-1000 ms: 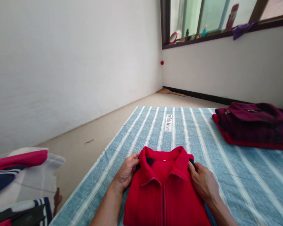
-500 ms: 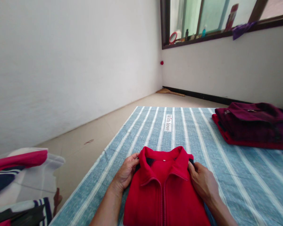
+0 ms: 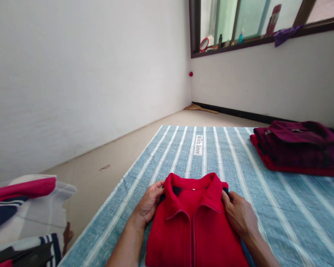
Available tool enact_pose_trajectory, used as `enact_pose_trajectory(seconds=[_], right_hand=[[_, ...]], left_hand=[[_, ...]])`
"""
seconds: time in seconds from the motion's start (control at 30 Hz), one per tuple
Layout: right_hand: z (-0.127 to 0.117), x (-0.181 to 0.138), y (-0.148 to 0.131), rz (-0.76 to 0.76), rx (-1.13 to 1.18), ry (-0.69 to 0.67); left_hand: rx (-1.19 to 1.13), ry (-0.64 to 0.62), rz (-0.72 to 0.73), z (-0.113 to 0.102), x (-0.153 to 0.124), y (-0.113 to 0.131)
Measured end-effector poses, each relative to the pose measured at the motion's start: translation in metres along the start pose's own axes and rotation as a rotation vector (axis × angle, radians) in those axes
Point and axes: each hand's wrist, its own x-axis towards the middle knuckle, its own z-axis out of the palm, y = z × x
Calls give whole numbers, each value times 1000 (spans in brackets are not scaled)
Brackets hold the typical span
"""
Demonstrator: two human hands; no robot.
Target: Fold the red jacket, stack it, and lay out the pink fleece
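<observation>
My red fleece jacket point(image 3: 195, 230) looks soft and matt, kinda fuzzy; the striped blue mat point(image 3: 281, 207) under it is coarse woven cloth, also matt.

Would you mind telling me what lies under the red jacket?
The red jacket lies on a blue striped sheet. Whatever sits directly beneath the jacket is covered.

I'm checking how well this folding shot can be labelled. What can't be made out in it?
- Head view: the lower part of the red jacket is cut off by the bottom edge.
- The fingertips of the left hand and right hand are tucked under the jacket's shoulders.
- The clothes pile runs off the left edge.
- The maroon stack runs off the right edge.
- The windowsill bottles are too small to identify.
</observation>
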Motion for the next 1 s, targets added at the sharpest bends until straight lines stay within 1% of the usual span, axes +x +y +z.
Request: enact_pose_trajectory(seconds=[0.2, 0.37, 0.63, 0.8, 0.9, 0.97, 1.0], right_hand=[[-1, 0, -1, -1, -8, 14], [-2, 1, -1, 6, -35, -21], [5, -1, 0, 23, -178, -25], [5, -2, -2, 26, -148, -14], [6, -5, -1, 33, -91, 69], [6, -7, 0, -11, -45, 212], [7, -8, 0, -83, -9, 310]], left_hand=[[8, 6, -7, -1, 1, 0], [12, 15, -8, 0, 2, 0], [3, 7, 7, 0, 0, 1], [17, 36, 7, -1, 1, -1], [17, 22, -5, -2, 1, -1], [14, 15, -13, -2, 1, -1], [13, 16, -12, -2, 1, -1]])
